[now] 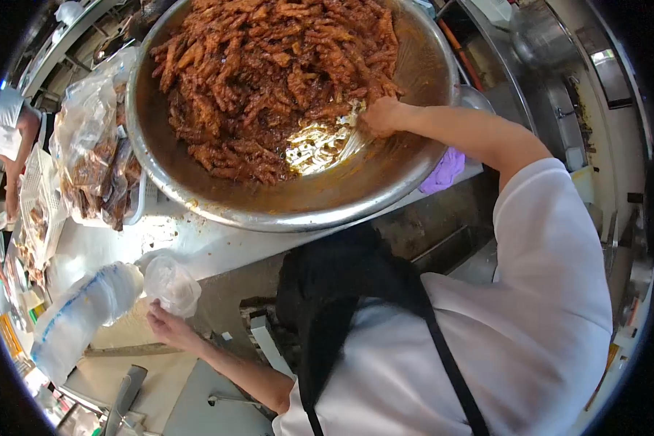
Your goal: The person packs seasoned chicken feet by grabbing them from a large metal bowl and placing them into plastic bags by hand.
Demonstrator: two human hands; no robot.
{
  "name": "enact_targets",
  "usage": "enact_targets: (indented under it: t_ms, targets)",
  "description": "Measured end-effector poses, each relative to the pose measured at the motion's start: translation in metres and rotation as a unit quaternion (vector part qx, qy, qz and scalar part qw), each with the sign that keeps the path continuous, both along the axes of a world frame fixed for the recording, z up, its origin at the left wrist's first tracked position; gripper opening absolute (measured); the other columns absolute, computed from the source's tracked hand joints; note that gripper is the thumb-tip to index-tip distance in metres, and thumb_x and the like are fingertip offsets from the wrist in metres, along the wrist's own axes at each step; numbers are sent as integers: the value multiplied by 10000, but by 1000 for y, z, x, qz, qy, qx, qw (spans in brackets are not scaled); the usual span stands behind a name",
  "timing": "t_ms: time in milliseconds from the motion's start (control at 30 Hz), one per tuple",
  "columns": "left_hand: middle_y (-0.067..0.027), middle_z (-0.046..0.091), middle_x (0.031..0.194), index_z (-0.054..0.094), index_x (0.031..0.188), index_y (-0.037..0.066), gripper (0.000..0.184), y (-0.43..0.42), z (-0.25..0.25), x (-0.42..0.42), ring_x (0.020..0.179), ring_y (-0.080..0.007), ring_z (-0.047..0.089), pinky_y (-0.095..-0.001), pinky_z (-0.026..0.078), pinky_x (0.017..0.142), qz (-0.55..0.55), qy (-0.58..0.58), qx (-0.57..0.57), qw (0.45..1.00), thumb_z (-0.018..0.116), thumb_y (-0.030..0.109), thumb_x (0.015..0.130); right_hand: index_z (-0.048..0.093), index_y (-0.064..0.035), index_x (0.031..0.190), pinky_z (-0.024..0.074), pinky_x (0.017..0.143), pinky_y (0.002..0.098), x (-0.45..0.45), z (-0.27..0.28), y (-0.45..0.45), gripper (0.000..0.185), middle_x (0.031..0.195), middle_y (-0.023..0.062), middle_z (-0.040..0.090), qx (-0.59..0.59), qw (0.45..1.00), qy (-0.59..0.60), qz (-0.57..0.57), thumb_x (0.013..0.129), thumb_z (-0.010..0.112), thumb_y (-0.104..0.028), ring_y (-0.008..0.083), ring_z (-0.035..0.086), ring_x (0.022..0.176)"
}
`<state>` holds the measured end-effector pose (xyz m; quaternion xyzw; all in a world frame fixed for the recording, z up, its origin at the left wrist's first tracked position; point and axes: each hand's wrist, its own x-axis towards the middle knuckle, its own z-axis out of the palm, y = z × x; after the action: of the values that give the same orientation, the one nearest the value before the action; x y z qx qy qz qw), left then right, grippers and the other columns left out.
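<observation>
View from above of a wide metal bowl [283, 221] on a pale desk [214, 251], filled largely with glossy, red-brown, sauce-coated chicken feet [269, 65]. Heaped toward the far and left sides of the bowl, with a bright, sauce-streaked patch of bare metal exposed at the near right. Beside this patch, a bare right hand [384, 118] reaching inward over the right side of the bowl, with fingers lowered to the edge of the heap. Fingertips partly hidden; impossible to tell whether clenched on a piece or loose.

At lower left, a bare left hand [171, 325] with bent fingers, just beneath a crumpled clear plastic bag [172, 285] near the desk edge. Close against the bag, but with contact too indistinct to tell as a grasp or a released pose. Immediately left of the bag, a thick roll of translucent plastic [83, 316] with blue markings.

Left of the bowl, a large clear bag of brown food [98, 156] in a white container; farther left, a white slatted basket [42, 200]. Under the right forearm, beside the bowl, crumpled purple material [443, 171]. At the far left, another person [7, 120] in a pale top.
</observation>
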<state>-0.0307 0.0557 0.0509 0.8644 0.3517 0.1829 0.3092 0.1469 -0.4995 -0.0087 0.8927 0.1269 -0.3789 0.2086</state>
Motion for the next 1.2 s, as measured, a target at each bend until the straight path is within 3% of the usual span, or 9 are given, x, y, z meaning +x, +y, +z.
enact_targets:
  t_ms: [233, 300, 367, 533, 600, 733, 967, 1067, 1200]
  targets:
    - [-147, 669, 864, 655, 989, -21, 329, -33, -28, 30, 758, -218, 606, -332, 468, 700, -74, -121, 53, 988, 444, 232, 978, 418, 5, 1350, 332, 1049, 455, -18, 33, 170, 680, 1379, 225, 418, 325, 924, 147, -138, 892, 478, -494, 310, 381, 1303]
    - [-145, 670, 827, 656, 975, -33, 307, -40, -14, 41, 735, -224, 610, -333, 471, 687, -44, -126, 32, 991, 464, 207, 969, 564, 5, 1147, 521, 577, 332, 3, 90, 203, 470, 815, 86, 633, 500, 773, 287, -264, 859, 602, -365, 147, 578, 587]
    - [-140, 665, 798, 654, 974, -38, 298, -40, -4, 47, 708, -208, 599, -323, 467, 667, -30, -154, 31, 987, 471, 197, 966, 619, -38, 969, 437, 388, 220, 8, 115, 223, 380, 769, 51, 642, 592, 701, 221, -331, 841, 622, -395, 82, 525, 490]
    - [-135, 655, 789, 644, 987, -54, 307, -46, 22, 59, 692, -163, 578, -300, 459, 653, -16, -169, -15, 985, 467, 196, 968, 614, -52, 876, 456, 367, 273, -3, 167, 322, 311, 668, 107, 639, 611, 621, 384, -306, 931, 478, -326, 189, 604, 482]
    - [-123, 658, 797, 637, 1003, -55, 280, -47, 31, 56, 693, -154, 575, -297, 458, 645, -34, -207, -43, 977, 475, 171, 963, 628, -49, 841, 514, 441, 338, 7, 110, 380, 370, 667, 127, 646, 593, 551, 506, -298, 939, 427, -344, 237, 645, 545]
    - [-39, 583, 743, 644, 971, -33, 255, -22, 31, 42, 623, -99, 487, -245, 401, 558, -66, -207, -43, 975, 500, 177, 962, 626, -34, 921, 545, 654, 497, 4, 64, 466, 369, 761, 165, 672, 599, 522, 411, -446, 931, 406, -330, 288, 680, 665]
    - [-85, 653, 822, 648, 965, -36, 269, -10, 87, 101, 693, -151, 564, -295, 457, 625, -76, -277, 33, 957, 487, 180, 956, 565, 11, 1055, 536, 650, 388, 15, 93, 448, 284, 928, 173, 628, 715, 521, 251, -393, 932, 531, -242, 256, 655, 769]
    - [-69, 633, 783, 656, 978, -33, 289, 10, 106, 143, 670, -137, 538, -299, 437, 595, -88, -319, 104, 938, 493, 205, 950, 548, 19, 1074, 532, 661, 330, 12, 145, 386, 264, 870, 135, 623, 807, 317, 273, -416, 944, 504, -207, 227, 646, 728]
    - [-82, 642, 684, 688, 993, 55, 361, 28, 178, 199, 559, -171, 545, -347, 429, 522, -24, -317, 193, 928, 482, 348, 945, 543, 3, 1079, 527, 633, 277, 8, 164, 261, 240, 830, 70, 623, 839, 394, 87, -366, 942, 504, -190, 159, 632, 683]
